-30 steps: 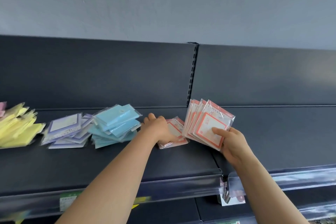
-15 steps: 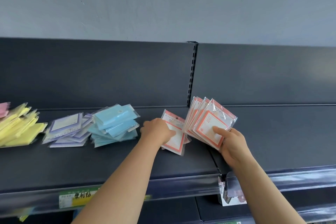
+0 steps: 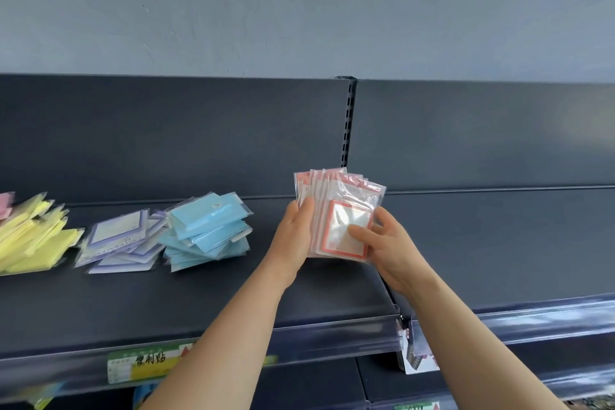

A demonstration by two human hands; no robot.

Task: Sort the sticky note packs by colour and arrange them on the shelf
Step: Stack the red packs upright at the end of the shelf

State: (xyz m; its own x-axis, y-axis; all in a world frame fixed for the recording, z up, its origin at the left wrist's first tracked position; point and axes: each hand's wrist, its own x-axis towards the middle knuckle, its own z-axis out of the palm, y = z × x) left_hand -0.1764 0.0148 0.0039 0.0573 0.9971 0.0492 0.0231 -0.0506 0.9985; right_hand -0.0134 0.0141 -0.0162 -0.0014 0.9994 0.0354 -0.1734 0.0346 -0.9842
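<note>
Left hand (image 3: 296, 230) gripping the red-bordered packs (image 3: 346, 210) by their left edge, right hand (image 3: 389, 243) clasping the right side, thumb across the front, bundle upright over the shelf (image 3: 199, 293), to my left I log blue packs (image 3: 208, 230), purple-bordered packs (image 3: 116, 236), yellow packs (image 3: 30, 243), heaped in a row.

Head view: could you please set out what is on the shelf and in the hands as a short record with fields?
Held: red-bordered packs, a fanned bundle, upright
Left hand: grips the bundle's left edge
Right hand: grips its right side, thumb on the front pack
Piles on shelf, left to right: yellow packs, purple-bordered packs, blue packs
Far left edge: pink pack, mostly cut off
</note>
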